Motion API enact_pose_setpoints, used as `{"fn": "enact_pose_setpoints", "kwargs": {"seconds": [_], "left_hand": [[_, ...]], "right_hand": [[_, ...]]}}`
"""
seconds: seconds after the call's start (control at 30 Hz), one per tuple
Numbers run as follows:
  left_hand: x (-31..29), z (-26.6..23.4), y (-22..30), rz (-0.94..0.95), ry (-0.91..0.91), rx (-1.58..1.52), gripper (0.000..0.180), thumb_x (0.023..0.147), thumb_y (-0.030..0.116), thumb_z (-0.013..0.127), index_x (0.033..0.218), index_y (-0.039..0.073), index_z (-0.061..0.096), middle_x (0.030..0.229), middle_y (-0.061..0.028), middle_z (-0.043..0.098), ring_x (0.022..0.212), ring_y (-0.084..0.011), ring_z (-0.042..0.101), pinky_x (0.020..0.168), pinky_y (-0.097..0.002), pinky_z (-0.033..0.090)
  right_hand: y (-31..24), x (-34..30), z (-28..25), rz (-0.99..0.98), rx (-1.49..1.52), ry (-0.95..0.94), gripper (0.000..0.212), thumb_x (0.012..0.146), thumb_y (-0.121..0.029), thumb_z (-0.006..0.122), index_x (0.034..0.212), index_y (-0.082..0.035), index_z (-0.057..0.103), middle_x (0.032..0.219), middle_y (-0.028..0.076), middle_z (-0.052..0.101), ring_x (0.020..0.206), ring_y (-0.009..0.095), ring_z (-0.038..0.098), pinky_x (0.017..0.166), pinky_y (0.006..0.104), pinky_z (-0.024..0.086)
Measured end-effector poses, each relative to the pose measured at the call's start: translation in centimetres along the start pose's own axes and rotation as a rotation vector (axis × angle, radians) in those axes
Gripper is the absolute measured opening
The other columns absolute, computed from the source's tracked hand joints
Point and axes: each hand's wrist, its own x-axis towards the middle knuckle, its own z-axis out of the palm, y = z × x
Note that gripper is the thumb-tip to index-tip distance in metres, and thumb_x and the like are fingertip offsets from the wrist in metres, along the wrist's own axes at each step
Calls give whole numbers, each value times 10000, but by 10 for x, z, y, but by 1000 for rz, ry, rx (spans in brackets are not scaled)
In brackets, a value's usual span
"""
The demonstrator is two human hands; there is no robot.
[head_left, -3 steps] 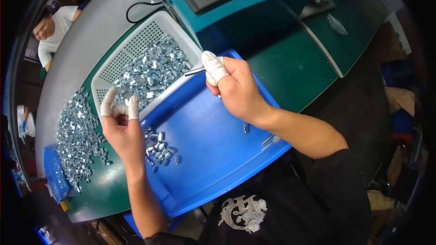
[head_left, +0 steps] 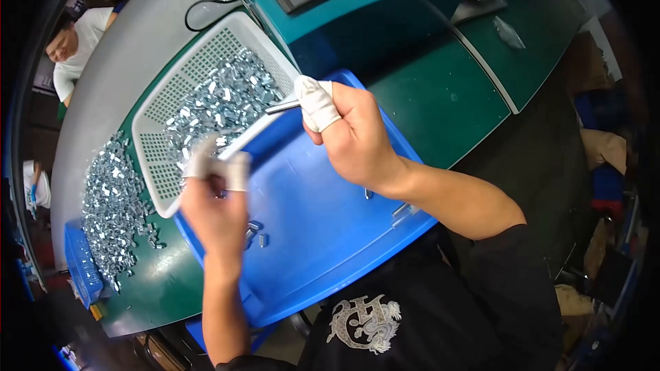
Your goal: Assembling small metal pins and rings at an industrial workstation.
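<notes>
many metal pieces (head_left: 230, 99), seemingly unworked, lie in the basket (head_left: 199, 62) beyond the blue tray (head_left: 330, 227), the finished count unclear, while over that tray the right hand (head_left: 354, 134) pinches a thin rod (head_left: 280, 107) and the grip of the blurred left hand (head_left: 216, 209) cannot be told.

the left hand (head_left: 214, 216) has shifted rightward, now hiding most of the metal pieces (head_left: 263, 240) in the blue tray (head_left: 316, 213).

The left grip (head_left: 218, 216) in white fingertip covers (head_left: 236, 172) is blurred; whether it holds anything is unclear. The right grip (head_left: 350, 127) hides one end of a slim grey metal rod (head_left: 283, 106). The upper edge crops a boxy teal machine (head_left: 344, 10).
</notes>
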Motion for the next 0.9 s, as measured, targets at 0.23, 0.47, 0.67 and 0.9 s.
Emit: {"fn": "enact_pose_setpoints", "kwargs": {"seconds": [0.23, 0.47, 0.67, 0.9], "left_hand": [[-53, 56, 33, 171, -738, 248, 270, 765, 287, 649, 750, 21, 608, 764, -134, 600, 725, -296, 599, 619, -412, 499], [-32, 31, 16, 75, -652, 93, 121, 759, 115, 647, 825, 20, 612, 815, -161, 639, 752, -321, 624, 680, -415, 507], [-13, -2, -2, -317, -167, -676, 189, 787, 20, 697, 953, -14, 614, 912, -55, 652, 802, -103, 613, 732, -243, 503], [-9, -7, -9, -50, -136, -530, 205, 754, -27, 703, 951, 0, 649, 892, -68, 648, 825, -126, 607, 737, -249, 493]], "right_hand": [[-9, -1, 13, -188, -73, -26, 283, 924, -134, 460, 667, -17, 485, 553, -9, 462, 520, 45, 398, 459, 224, 317], [6, -11, 6, -134, -67, -108, 302, 943, -139, 455, 668, -17, 477, 551, -2, 456, 511, 58, 394, 461, 236, 319], [-3, -9, 10, 86, -49, -232, 357, 954, -168, 449, 621, -40, 468, 546, -19, 451, 525, 46, 385, 479, 230, 308], [-2, -8, 14, 100, -117, -325, 367, 954, -201, 439, 622, -49, 474, 550, -15, 465, 520, 56, 384, 484, 238, 306]]}}
